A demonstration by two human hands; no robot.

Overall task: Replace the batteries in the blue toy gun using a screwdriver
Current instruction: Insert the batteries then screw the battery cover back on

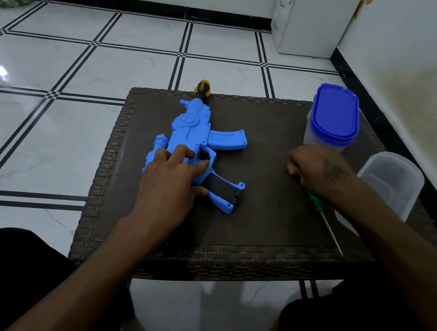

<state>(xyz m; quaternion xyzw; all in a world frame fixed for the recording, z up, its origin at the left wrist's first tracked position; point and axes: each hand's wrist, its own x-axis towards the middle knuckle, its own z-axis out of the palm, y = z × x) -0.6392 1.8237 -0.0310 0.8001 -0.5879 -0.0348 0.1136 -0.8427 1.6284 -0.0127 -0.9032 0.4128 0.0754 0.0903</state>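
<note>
The blue gun (198, 139) lies flat on the dark wicker surface (256, 245), muzzle pointing away, its black-sided grip nearest the person. The left hand (172, 178) rests on the rear of the gun, its fingers (185, 151) spread and fairly straight, pressing the toy down rather than wrapping it. The right hand (314, 169) sits well to the right with fingers curled around the green handle of the screwdriver (323, 216), whose shaft trails back toward the person. Behind that hand stands a jar (333, 117) with a blue lid, and an open clear tub (388, 186) is beside it. This looks like the opening step: the gun is steadied, the tool taken up, the battery cover apparently not yet opened. Next, the tip must find the cover screw, which cannot be made out here.
</note>
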